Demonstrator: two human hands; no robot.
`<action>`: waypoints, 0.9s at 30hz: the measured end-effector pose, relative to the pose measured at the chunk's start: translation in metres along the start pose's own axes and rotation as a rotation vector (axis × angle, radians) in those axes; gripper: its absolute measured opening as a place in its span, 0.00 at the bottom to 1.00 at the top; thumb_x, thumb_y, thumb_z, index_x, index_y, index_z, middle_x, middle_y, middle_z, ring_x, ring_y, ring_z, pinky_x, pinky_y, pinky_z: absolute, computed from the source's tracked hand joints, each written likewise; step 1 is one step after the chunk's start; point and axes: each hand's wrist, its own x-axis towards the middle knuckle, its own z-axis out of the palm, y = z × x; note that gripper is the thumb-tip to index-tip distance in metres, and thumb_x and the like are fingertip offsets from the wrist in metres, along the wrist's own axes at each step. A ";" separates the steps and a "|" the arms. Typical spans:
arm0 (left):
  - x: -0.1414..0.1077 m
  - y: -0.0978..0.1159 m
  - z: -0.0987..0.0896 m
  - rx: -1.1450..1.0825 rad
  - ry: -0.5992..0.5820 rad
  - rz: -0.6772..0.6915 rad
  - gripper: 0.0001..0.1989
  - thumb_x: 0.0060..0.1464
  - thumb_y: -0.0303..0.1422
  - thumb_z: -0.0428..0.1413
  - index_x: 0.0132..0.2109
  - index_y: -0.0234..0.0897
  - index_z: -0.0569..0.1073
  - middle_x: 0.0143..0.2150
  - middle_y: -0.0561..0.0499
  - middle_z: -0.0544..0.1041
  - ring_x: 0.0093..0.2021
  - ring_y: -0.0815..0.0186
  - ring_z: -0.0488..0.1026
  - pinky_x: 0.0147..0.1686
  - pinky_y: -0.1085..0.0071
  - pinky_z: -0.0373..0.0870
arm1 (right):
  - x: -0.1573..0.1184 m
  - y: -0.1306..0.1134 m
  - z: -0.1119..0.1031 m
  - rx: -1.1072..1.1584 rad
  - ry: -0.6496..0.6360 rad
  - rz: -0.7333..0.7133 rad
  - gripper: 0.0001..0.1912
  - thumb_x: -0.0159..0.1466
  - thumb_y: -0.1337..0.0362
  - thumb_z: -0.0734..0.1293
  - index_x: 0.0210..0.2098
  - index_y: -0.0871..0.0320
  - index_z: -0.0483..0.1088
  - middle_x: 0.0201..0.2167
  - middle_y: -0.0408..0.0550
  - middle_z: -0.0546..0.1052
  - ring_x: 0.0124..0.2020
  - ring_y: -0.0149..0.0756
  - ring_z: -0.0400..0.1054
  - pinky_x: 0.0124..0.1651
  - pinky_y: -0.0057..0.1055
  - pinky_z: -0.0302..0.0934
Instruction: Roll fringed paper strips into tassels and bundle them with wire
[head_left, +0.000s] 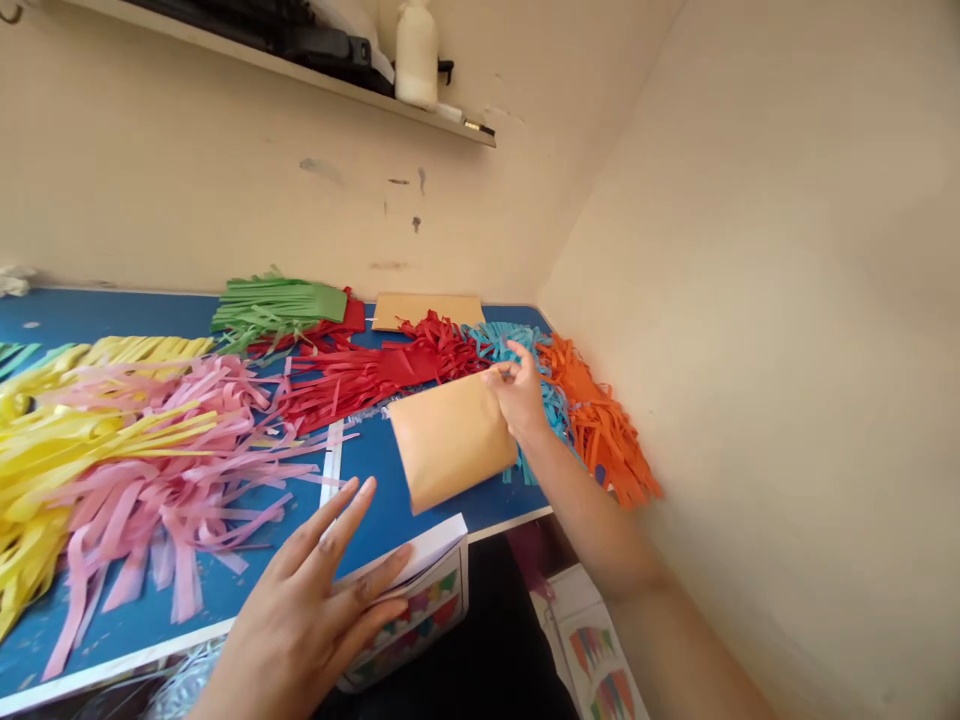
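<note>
My right hand (517, 395) pinches a flat tan paper envelope (454, 440) by its upper right corner, tilted above the blue table. Lower down, my left hand (300, 590) has its thumb and a finger around the upper edge of a white printed box (412, 615), while its other fingers stretch upward, apart. Colourful fringed pictures cover the front of the box. Behind the envelope lie red fringed paper (405, 365) and blue fringed paper (555, 405), partly hidden by my right hand. Orange fringed paper (600, 420) spreads to the right of my wrist.
Pink (187, 450) and yellow fringes (45, 460) spread over the left of the blue table (375, 465). A green bundle (277, 305) and another tan paper piece (427, 310) lie by the wall. Overhead, a shelf (285, 75) carries a white bottle (417, 55). More printed packaging (600, 650) lies below.
</note>
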 end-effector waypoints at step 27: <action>0.043 0.053 -0.002 0.152 0.111 0.297 0.23 0.61 0.23 0.50 0.62 0.36 0.67 0.50 0.45 0.81 0.46 0.60 0.80 0.43 0.68 0.79 | -0.146 -0.037 -0.055 0.110 -0.390 -0.285 0.58 0.52 0.48 0.77 0.71 0.50 0.43 0.45 0.50 0.78 0.48 0.42 0.73 0.56 0.43 0.64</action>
